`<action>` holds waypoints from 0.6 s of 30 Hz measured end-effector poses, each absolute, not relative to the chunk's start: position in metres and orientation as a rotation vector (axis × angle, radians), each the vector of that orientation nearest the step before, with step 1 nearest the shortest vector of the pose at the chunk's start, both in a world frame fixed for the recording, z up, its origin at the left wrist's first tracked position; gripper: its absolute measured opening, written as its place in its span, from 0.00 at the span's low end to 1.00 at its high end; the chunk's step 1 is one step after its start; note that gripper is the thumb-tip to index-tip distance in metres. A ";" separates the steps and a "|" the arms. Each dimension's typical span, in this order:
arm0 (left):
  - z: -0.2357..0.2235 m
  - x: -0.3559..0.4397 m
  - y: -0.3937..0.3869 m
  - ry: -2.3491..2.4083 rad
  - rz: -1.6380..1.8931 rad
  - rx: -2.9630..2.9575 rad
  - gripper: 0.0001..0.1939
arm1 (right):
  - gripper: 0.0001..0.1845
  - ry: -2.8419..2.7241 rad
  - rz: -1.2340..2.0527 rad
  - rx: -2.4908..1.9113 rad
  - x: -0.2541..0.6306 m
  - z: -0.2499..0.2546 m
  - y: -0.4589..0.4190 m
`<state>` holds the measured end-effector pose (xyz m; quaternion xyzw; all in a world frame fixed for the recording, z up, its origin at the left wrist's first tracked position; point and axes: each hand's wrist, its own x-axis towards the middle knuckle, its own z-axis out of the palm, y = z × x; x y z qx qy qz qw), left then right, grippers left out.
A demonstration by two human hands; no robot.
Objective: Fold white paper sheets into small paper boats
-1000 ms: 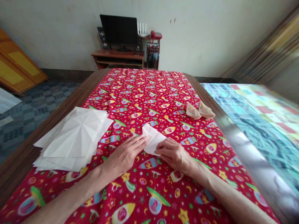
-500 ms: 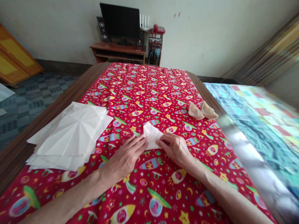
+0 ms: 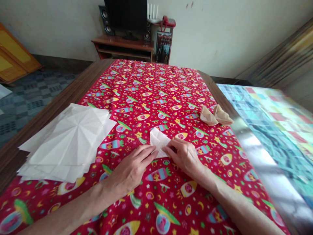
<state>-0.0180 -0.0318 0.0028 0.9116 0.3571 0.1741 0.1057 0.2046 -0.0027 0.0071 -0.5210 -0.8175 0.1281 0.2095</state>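
Observation:
A small piece of folded white paper (image 3: 158,140) lies on the red patterned cloth in front of me, its peaked corner pointing away. My left hand (image 3: 133,166) is at its left edge, fingers drawn together on the paper with the thumb side low. The right-hand edge is pinched between the thumb and bent fingers of my right hand (image 3: 184,156). Both hands partly cover the paper's lower part. To the left rests a stack of creased white paper sheets (image 3: 70,140), the top one marked with folds radiating from its middle.
Two folded beige paper shapes (image 3: 216,116) stand near the table's right edge. The red cloth (image 3: 156,85) covers most of the brown wooden table (image 3: 80,85). Beyond it are a monitor (image 3: 126,14) and a red telephone (image 3: 168,22). A checkered bedspread (image 3: 276,124) lies to the right.
The fingers of my left hand have drawn closer together at the paper's left edge. My right hand keeps its pinch. The view has tilted down slightly.

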 end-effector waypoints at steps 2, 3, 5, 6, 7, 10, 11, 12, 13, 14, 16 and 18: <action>0.002 -0.018 -0.033 1.043 0.486 2.695 0.27 | 0.13 -2.277 0.351 -1.457 0.204 0.008 -0.003; 0.001 -0.018 -0.033 1.036 0.475 2.704 0.26 | 0.13 -2.277 0.347 -1.459 0.204 0.008 -0.003; 0.001 -0.018 -0.034 1.022 0.456 2.723 0.26 | 0.13 -2.275 0.341 -1.464 0.203 0.009 -0.003; 0.001 -0.018 -0.035 1.021 0.447 2.733 0.27 | 0.13 -2.275 0.340 -1.464 0.202 0.009 -0.003; 0.001 -0.018 -0.036 1.024 0.437 2.742 0.27 | 0.12 -2.276 0.342 -1.466 0.202 0.009 -0.004; 0.001 -0.019 -0.038 1.042 0.387 2.765 0.30 | 0.12 -2.274 0.340 -1.481 0.202 0.009 -0.004; 0.001 -0.019 -0.039 1.045 0.369 2.771 0.30 | 0.12 -2.272 0.342 -1.484 0.202 0.009 -0.004; 0.002 -0.019 -0.039 1.048 0.350 2.775 0.30 | 0.12 -2.270 0.346 -1.485 0.201 0.009 -0.004; 0.002 -0.019 -0.040 1.050 0.331 2.779 0.30 | 0.12 -2.268 0.350 -1.484 0.201 0.009 -0.004; 0.002 -0.019 -0.040 1.053 0.317 2.784 0.30 | 0.12 -2.266 0.354 -1.481 0.201 0.008 -0.004; 0.003 -0.019 -0.040 1.053 0.292 2.794 0.29 | 0.12 -2.265 0.352 -1.474 0.201 0.008 -0.005; 0.003 -0.019 -0.039 1.049 0.275 2.806 0.30 | 0.12 -2.269 0.335 -1.469 0.202 0.008 -0.005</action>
